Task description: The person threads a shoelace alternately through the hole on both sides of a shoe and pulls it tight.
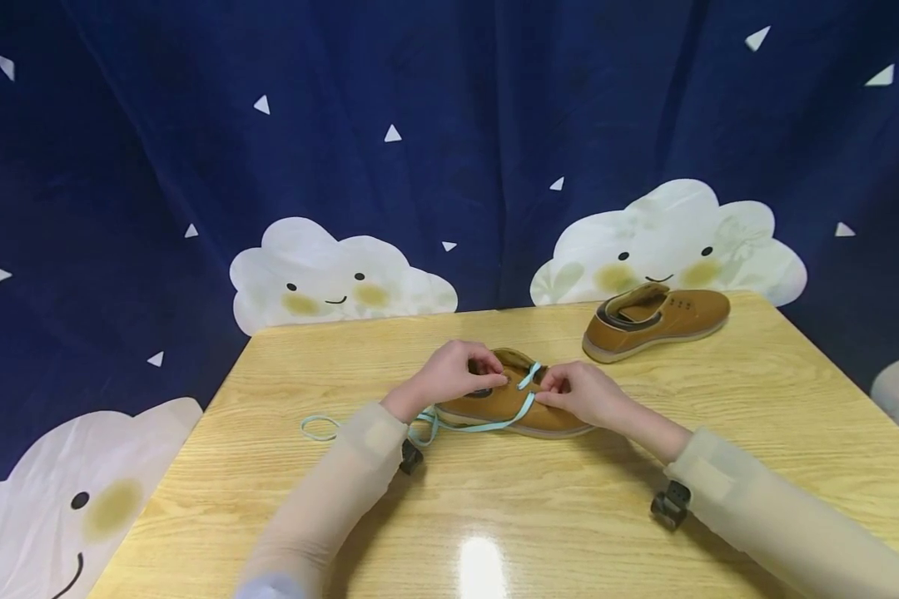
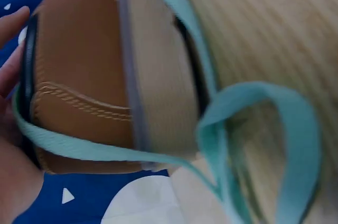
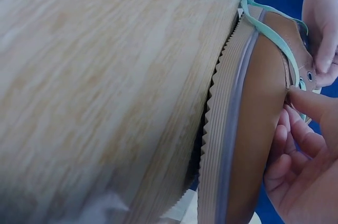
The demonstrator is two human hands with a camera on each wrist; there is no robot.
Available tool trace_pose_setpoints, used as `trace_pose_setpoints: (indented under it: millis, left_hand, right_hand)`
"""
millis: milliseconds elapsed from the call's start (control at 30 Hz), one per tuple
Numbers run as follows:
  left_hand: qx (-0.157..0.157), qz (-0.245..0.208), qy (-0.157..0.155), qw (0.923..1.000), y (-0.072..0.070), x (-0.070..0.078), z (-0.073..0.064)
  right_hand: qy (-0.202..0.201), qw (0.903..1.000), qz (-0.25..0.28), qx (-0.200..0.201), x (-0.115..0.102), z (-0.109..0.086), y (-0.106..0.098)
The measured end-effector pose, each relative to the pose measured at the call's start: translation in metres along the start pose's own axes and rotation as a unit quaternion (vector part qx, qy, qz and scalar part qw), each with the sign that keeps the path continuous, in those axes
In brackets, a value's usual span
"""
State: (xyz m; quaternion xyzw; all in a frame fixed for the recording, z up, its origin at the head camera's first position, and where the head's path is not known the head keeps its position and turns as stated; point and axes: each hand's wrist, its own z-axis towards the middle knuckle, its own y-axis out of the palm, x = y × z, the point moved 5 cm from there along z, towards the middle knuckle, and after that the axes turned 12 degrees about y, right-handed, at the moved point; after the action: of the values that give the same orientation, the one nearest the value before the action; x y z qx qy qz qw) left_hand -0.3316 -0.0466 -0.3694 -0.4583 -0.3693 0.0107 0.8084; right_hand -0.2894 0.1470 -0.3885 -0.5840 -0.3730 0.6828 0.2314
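A brown leather shoe [image 1: 487,408] stands on the table, its toe to the right. A light turquoise shoelace [image 1: 487,427] passes through its front eyelets; one length runs along the near side to loose loops by the heel. My left hand [image 1: 457,370] reaches over the shoe's opening and pinches the eyelet flap between thumb and fingers. At the front of the lacing, my right hand [image 1: 580,391] pinches the lace beside an eyelet, thumb uppermost in the right wrist view. The left wrist view shows the lace [image 2: 303,139] looping beside the heel; the left fingertips are cut off there.
A second brown shoe [image 1: 670,320], with bare eyelets, stands at the back right of the wooden table [image 1: 539,516]. A lace loop [image 1: 318,428] lies left of the near shoe. Behind the table hangs a dark blue curtain [image 1: 449,100] with clouds.
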Motion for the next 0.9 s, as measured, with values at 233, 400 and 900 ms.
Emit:
trace_pose_setpoints:
  millis: [233, 400, 900]
  left_hand:
    - [0.014, 0.009, -0.011, 0.9998, 0.003, -0.003, 0.001]
    - [0.011, 0.003, -0.029, 0.9995, 0.005, -0.002, -0.001]
    - [0.006, -0.015, -0.041, 0.999, 0.005, -0.005, -0.001]
  right_hand:
    - [-0.007, 0.9998, -0.013, 0.016, -0.004, -0.001, -0.004]
    - [-0.03, 0.9971, -0.044, 0.054, -0.008, -0.008, -0.004]
    - [-0.176, 0.9741, -0.136, 0.037, -0.028, -0.017, 0.013]
